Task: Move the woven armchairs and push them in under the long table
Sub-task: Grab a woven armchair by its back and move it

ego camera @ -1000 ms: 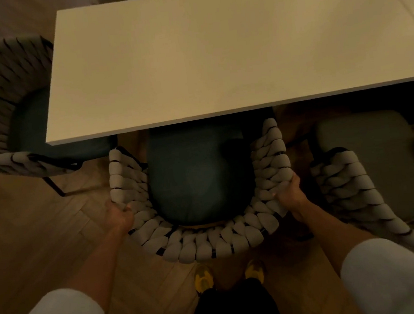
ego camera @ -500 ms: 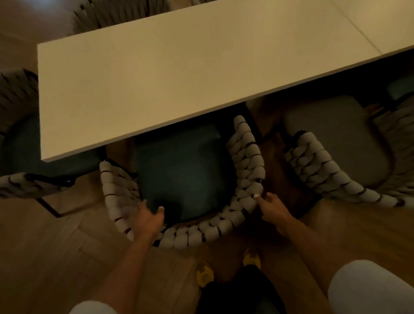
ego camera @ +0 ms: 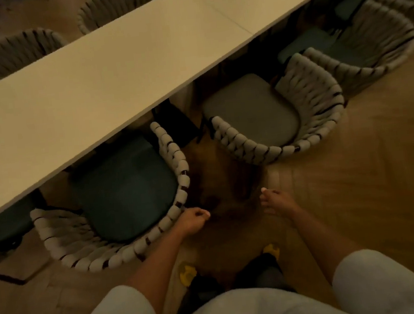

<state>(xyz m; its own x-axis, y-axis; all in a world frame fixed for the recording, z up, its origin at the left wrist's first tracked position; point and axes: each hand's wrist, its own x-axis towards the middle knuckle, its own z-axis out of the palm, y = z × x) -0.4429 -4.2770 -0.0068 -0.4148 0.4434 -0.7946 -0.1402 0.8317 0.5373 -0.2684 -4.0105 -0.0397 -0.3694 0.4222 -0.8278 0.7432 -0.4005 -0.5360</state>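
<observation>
Standing between chairs | dark-seat armchair (ego camera: 122,191) part-way under long table (ego camera: 115,72) | L hand (ego camera: 194,220) curled by its rim, contact unclear, grips nothing | R hand (ego camera: 278,200) loose-open, empty | nxt, prob.: grey-seat armchair (ego camera: 249,111) sits out, angled — grab its back, push in

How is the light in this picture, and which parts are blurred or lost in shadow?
Head view: dim, warm light; the table top is brightest, with no glare. Head view: deep shadow lies under it and on the floor right of the dark-cushioned chair. Head view: the top-left chair and far-right chair look smeared.
</observation>
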